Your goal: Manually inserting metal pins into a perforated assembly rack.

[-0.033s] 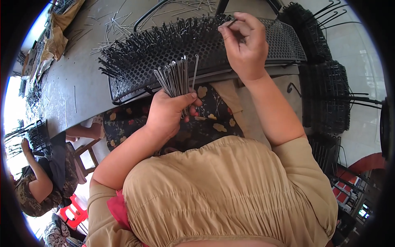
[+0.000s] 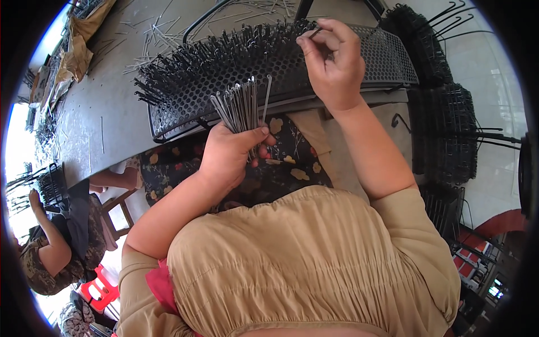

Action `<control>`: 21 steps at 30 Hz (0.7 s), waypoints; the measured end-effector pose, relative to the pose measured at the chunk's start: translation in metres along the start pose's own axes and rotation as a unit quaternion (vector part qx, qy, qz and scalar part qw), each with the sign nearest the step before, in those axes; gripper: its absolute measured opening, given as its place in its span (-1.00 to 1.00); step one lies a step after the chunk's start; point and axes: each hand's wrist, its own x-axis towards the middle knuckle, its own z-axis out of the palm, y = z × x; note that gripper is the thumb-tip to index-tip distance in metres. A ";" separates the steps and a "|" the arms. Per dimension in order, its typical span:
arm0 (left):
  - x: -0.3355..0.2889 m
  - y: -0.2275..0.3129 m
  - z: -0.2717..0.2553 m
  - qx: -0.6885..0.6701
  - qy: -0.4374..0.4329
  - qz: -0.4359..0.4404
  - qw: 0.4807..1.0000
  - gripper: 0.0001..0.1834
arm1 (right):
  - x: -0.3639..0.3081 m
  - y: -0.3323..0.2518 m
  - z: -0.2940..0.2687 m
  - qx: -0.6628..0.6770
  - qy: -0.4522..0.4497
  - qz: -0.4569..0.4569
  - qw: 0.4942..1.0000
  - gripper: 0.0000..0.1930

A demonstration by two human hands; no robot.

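My left hand (image 2: 230, 151) is closed round a bundle of thin silver metal rods (image 2: 238, 104) with small looped upper ends. One rod (image 2: 266, 95) leans apart from the bundle on its right. Higher and to the right, my right hand (image 2: 337, 67) pinches a thin dark rod (image 2: 316, 31) between thumb and index finger, over the black perforated metal rack (image 2: 387, 53). Many dark rods with hooked or looped tips (image 2: 219, 53) stand packed in the rack's left and middle part. Where the pinched rod's lower end goes is hard to make out.
The grey table (image 2: 106, 123) carries scattered loose rods (image 2: 154, 39) behind the rack and brown paper (image 2: 78, 50) at far left. Stacks of black wire pieces (image 2: 449, 132) stand to the right. Floral cloth (image 2: 286, 168) covers my lap. Another person (image 2: 53, 247) works at the left.
My right hand has shifted very slightly to the left with the dark rod still pinched. My left hand and its bundle have not visibly moved.
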 end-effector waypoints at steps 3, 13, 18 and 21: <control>0.001 -0.001 -0.001 0.007 -0.005 -0.002 1.000 -0.92 | 0.000 0.000 -0.002 -0.010 -0.014 -0.007 1.000 -0.51; 0.000 0.001 -0.001 0.002 -0.007 0.008 1.000 -0.91 | 0.010 -0.012 -0.010 -0.170 -0.017 -0.097 0.981 -0.83; 0.000 0.004 0.001 0.005 -0.012 0.014 1.000 -0.91 | 0.000 -0.012 -0.015 -0.110 -0.047 -0.077 0.990 -0.79; 0.000 0.003 0.001 0.003 -0.013 0.013 1.000 -0.91 | -0.008 -0.028 -0.015 -0.003 -0.033 0.058 0.998 -0.76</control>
